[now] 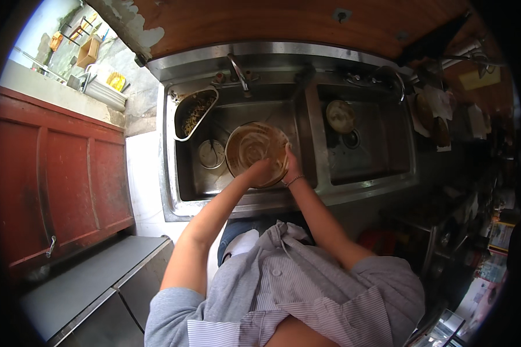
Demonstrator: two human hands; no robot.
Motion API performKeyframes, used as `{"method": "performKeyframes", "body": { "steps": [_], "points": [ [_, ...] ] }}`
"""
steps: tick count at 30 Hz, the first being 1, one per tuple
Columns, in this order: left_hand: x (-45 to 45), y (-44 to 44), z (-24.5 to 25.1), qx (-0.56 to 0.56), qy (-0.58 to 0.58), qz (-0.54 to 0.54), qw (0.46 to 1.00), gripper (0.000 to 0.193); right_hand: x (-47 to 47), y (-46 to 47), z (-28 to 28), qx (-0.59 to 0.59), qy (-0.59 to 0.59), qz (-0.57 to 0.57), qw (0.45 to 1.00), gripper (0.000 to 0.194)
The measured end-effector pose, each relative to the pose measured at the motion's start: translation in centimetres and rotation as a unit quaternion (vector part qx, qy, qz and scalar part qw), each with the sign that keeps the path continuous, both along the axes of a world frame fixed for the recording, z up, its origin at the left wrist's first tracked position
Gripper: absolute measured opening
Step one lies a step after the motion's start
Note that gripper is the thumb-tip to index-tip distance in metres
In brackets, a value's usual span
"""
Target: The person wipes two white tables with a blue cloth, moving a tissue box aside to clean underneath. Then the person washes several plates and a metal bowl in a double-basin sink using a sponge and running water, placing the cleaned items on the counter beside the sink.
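Observation:
A large round brown bowl (249, 143), streaked inside with pale suds, is tilted in the left basin (260, 104) of a stainless steel double sink. My right hand (292, 165), a bracelet at its wrist, grips the bowl's right rim. Inside the near part of the bowl is my left hand (259, 172), pressed to the inner wall; its fingers are blurred and I cannot tell whether they hold a cloth or sponge. A small round metal dish or strainer (211, 154) lies left of the bowl on the basin floor.
A corner strainer basket (196, 113) with food scraps occupies the basin's back left corner. Over the basin reaches a chrome faucet (239, 76). The right basin holds a round bowl (341, 116) beside its drain. A red wooden door (61, 173) stands at the left.

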State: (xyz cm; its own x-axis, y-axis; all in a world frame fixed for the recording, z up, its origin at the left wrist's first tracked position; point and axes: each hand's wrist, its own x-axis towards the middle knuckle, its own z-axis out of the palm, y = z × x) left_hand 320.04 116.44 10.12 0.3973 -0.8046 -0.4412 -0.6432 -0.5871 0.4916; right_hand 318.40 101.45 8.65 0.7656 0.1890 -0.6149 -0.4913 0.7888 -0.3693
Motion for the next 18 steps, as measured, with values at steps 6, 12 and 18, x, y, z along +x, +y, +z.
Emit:
{"method": "performKeyframes", "body": {
  "steps": [6,12,18],
  "points": [
    [-5.7,2.3,2.3,-0.098,-0.319,0.129,0.934,0.045,-0.4,-1.0,0.3,-0.082,0.05,-0.039,0.995,0.044],
    [-3.4,2.8,3.9,-0.026,-0.229,0.033,0.973,0.046,-0.2,-1.2,3.3,-0.087,0.049,0.014,0.995,0.033],
    [-4.5,0.6,1.8,-0.094,-0.359,0.187,0.91,0.043,1.7,-2.2,2.9,-0.032,0.029,0.072,0.996,0.034]
  ]
}}
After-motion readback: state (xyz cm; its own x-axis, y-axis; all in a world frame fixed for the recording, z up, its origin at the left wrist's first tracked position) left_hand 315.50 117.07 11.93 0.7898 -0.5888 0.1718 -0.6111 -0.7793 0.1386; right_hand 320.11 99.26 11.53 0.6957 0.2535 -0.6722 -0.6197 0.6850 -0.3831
